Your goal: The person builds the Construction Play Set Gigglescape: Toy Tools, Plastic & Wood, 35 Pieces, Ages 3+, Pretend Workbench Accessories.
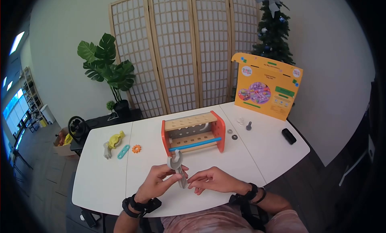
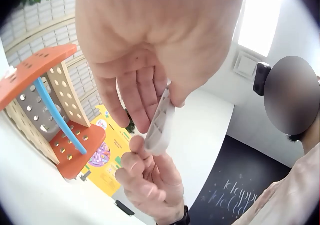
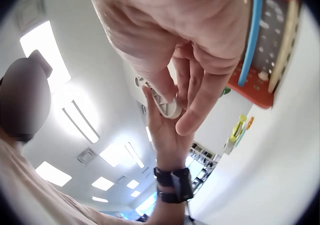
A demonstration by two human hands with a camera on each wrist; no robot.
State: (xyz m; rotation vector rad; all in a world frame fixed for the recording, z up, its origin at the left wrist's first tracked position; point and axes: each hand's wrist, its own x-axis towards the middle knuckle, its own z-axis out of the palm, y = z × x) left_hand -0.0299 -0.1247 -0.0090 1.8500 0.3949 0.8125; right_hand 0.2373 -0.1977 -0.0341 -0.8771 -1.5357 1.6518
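Observation:
A grey toy wrench (image 1: pixel 175 164) stands nearly upright over the front of the table, its open-ended head at the top. My left hand (image 1: pixel 156 181) pinches its handle between thumb and fingers. In the left wrist view the ribbed side of the wrench (image 2: pixel 161 127) shows, with the left thumb against it. My right hand (image 1: pixel 216 180) is just right of the handle's lower end, its fingers loosely bent and fingertips close to it. In the right wrist view, the right thumb overlaps the rounded wrench end (image 3: pixel 171 108).
Behind the hands stands a toy workbench (image 1: pixel 192 122) with red sides and a blue bar. Left are a yellow-and-grey toy hammer (image 1: pixel 115 141), a teal strip (image 1: pixel 124 152) and an orange gear (image 1: pixel 136 148). Right lie a grey bolt (image 1: pixel 249 126), a black case (image 1: pixel 288 136) and a yellow box (image 1: pixel 265 88).

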